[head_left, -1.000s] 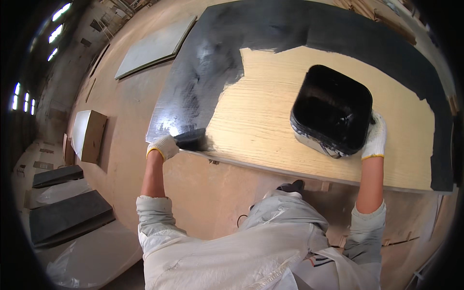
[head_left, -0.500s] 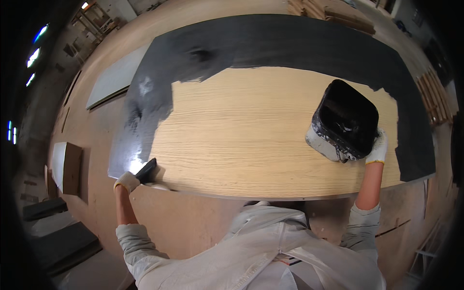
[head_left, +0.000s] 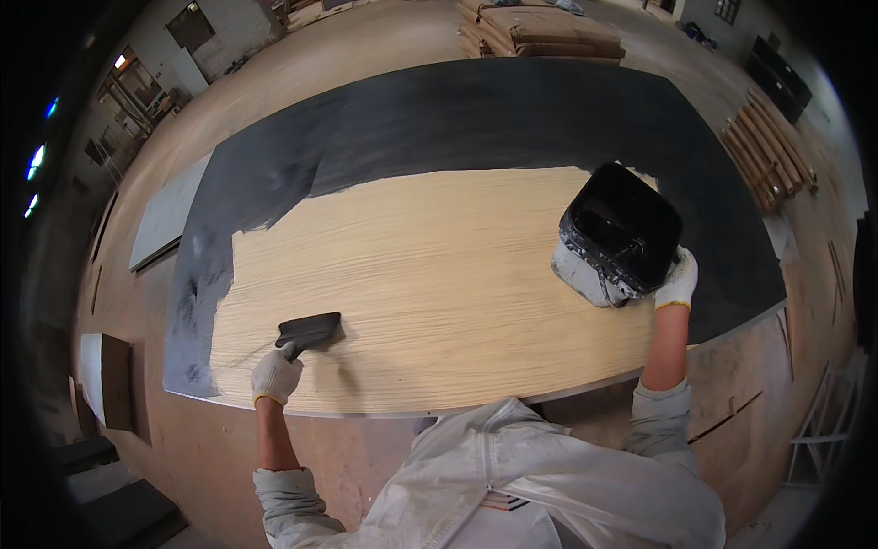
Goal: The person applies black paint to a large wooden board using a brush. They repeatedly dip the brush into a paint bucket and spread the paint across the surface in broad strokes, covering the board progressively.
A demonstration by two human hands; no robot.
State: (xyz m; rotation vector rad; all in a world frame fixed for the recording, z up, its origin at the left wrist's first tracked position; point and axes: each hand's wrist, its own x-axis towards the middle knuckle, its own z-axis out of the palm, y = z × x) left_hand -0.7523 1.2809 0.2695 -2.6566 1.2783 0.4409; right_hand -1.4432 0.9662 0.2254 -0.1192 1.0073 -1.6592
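A large wood-grain board point(head_left: 412, 274) lies before me, with wet-looking black paint point(head_left: 476, 110) along its far side and both ends. My left hand point(head_left: 277, 375), in a white knit glove, is closed round the handle of a wide black-coated paintbrush point(head_left: 309, 330). The brush is over the bare wood near the board's front left; a shadow shows beside it. My gloved right hand point(head_left: 678, 277) grips the near right side of a squarish paint bucket point(head_left: 585, 272). Black paint point(head_left: 626, 224) shows inside the tilted bucket, which is over the board's right part.
Brown wrapped stacks point(head_left: 549, 32) stand on the floor beyond the board, and long brown bundles point(head_left: 766, 151) lie at the far right. A pale panel point(head_left: 169, 212) is at the left, with a box-like block point(head_left: 108, 380) nearer me. Dark panels point(head_left: 119, 512) lie lower left.
My left hand has moved the brush from the board's front left edge rightward, in over the bare wood. The bucket stays in my right hand. The whole view has shifted.
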